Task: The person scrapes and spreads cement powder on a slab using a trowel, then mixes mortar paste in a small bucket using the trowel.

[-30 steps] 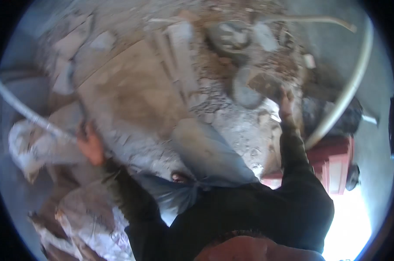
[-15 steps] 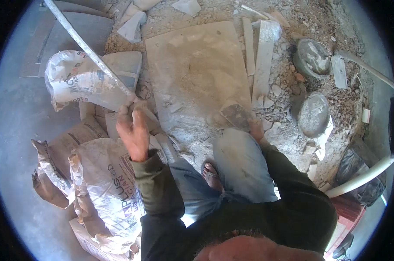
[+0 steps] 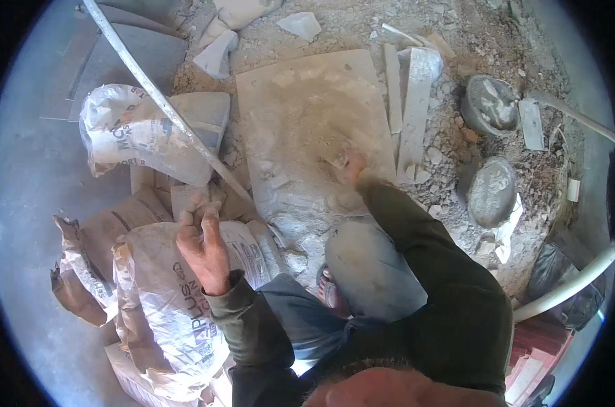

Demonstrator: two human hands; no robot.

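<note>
My right hand (image 3: 353, 165) reaches over a dusty flat board (image 3: 314, 74) and is closed on a trowel. Only a small part of its pale, dust-covered blade (image 3: 337, 160) shows to the left of the fingers. Grey powder and lumps lie on the board near it. My left hand (image 3: 206, 251) hangs over the paper sacks with its fingers loosely bent and apart, and nothing shows in it. Just above that hand, a long pale pole (image 3: 158, 98) slants down toward the board's left edge.
A torn paper sack (image 3: 175, 292) lies at the left, with a filled white sack (image 3: 138, 129) beyond it. Two buckets, a far one (image 3: 487, 102) and a near one (image 3: 491, 193), stand on rubble at the right. Narrow strips (image 3: 415, 108) lie beside the board.
My right hand has moved forward and left over the board with the trowel. My left hand has drawn back from the pole, whose lower end is now uncovered.
</note>
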